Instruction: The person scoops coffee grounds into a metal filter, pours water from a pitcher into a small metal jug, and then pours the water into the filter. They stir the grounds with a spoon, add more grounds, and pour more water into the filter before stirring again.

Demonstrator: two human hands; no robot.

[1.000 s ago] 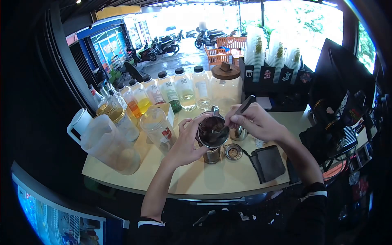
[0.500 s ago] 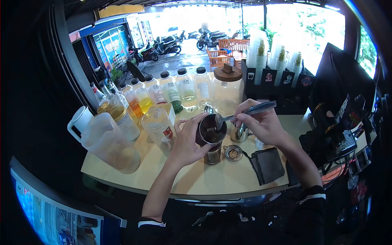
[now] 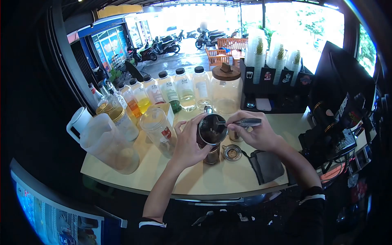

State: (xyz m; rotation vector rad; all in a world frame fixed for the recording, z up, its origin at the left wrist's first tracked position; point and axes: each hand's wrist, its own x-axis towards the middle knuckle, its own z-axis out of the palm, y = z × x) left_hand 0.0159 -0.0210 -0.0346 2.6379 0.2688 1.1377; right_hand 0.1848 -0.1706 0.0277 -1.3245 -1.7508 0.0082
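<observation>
My left hand [image 3: 188, 141] is wrapped round a cup [image 3: 212, 132] with a shiny rim, its mouth tipped toward me and its inside dark. Between the fingers of my right hand [image 3: 258, 132] is a spoon [image 3: 249, 122], whose head reaches past the rim into the cup; the tip is hard to make out. Directly below the cup stands a small dark container [image 3: 212, 157], partly covered by it. A small metal dish [image 3: 232, 153] with something brown inside lies beside that container. Behind my right fingers, a metal pitcher [image 3: 235, 136] is mostly hidden.
A folded dark cloth [image 3: 267, 166] lies at the counter's right. Left are a clear plastic jug [image 3: 108, 143] and a clear container [image 3: 157, 130]. Several capped bottles [image 3: 185, 94] and a wooden-lidded jar [image 3: 226, 92] line the back. Stacked plastic cups [image 3: 256, 53] stand behind, dark machinery [image 3: 330, 126] right.
My right hand has lowered and tilted the spoon's handle flatter, with its head still at the cup. The cup in my left hand has barely shifted.
</observation>
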